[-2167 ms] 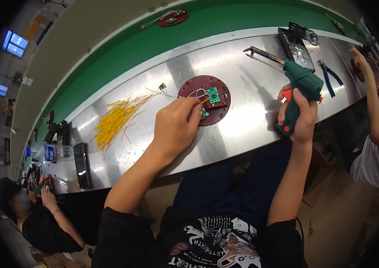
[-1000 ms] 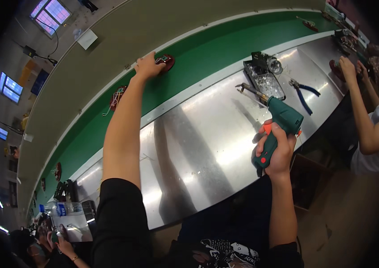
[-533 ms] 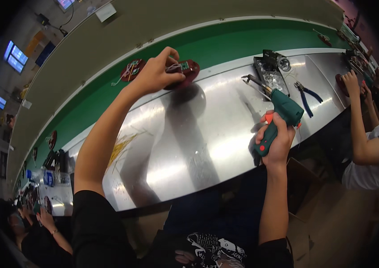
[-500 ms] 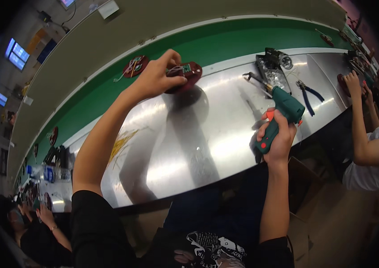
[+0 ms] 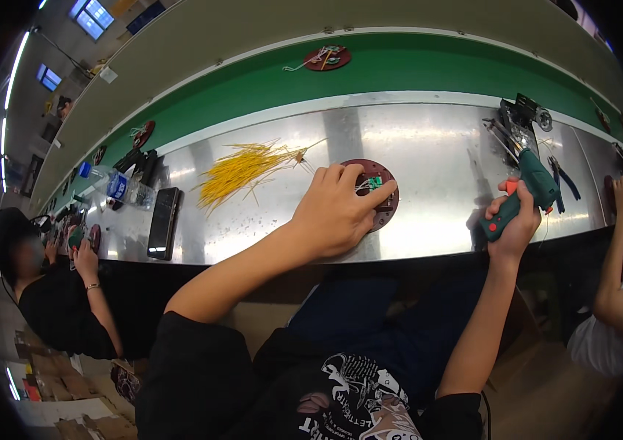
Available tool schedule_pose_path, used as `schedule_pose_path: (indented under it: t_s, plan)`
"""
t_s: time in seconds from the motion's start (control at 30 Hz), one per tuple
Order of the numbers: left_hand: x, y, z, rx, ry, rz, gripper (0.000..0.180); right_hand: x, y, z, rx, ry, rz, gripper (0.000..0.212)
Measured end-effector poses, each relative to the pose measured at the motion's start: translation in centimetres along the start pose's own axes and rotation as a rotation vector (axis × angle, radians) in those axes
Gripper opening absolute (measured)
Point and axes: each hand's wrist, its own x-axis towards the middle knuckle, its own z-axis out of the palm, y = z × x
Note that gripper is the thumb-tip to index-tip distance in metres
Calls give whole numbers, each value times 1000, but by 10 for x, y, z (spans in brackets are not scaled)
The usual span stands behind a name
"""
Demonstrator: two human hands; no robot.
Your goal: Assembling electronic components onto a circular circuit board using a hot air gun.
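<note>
Rests the left hand (image 5: pixel 335 211) over the dark-red disc (image 5: pixel 389 211) on the metal bench (image 5: pixel 436 158), right of the yellow wires (image 5: pixel 237 177), with the thumb (image 5: pixel 383 193) toward the right rim and a closure impossible to tell from hidden fingertips, and holds the green soldering gun (image 5: pixel 537 180) clamped in the right hand (image 5: pixel 515 223).

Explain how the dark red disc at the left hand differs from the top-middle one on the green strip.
The near disc lies on the metal bench; the far disc, on the green strip. The left hand partly covers the near disc, while no hand covers the far disc. Both are dark red with white wires.
</note>
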Motion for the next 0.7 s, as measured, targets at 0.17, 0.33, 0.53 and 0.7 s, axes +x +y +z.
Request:
schedule_pose_path:
  t_s: [0.17, 0.33, 0.53, 0.7]
  plan:
    - [-7, 0, -1, 52, 20, -35, 54, 0, 1, -2, -13, 9, -12, 26]
    - [-6, -20, -16, 5, 210, -58, 51, 2, 3, -4, -40, -16, 9, 28]
    - [-39, -110, -57, 62, 256, -369, 20, 1, 3, -6, -35, -31, 28, 27]
    - [-68, -137, -75, 214, -50, -672, 17, 2, 2, -4, -25, -22, -4, 26]
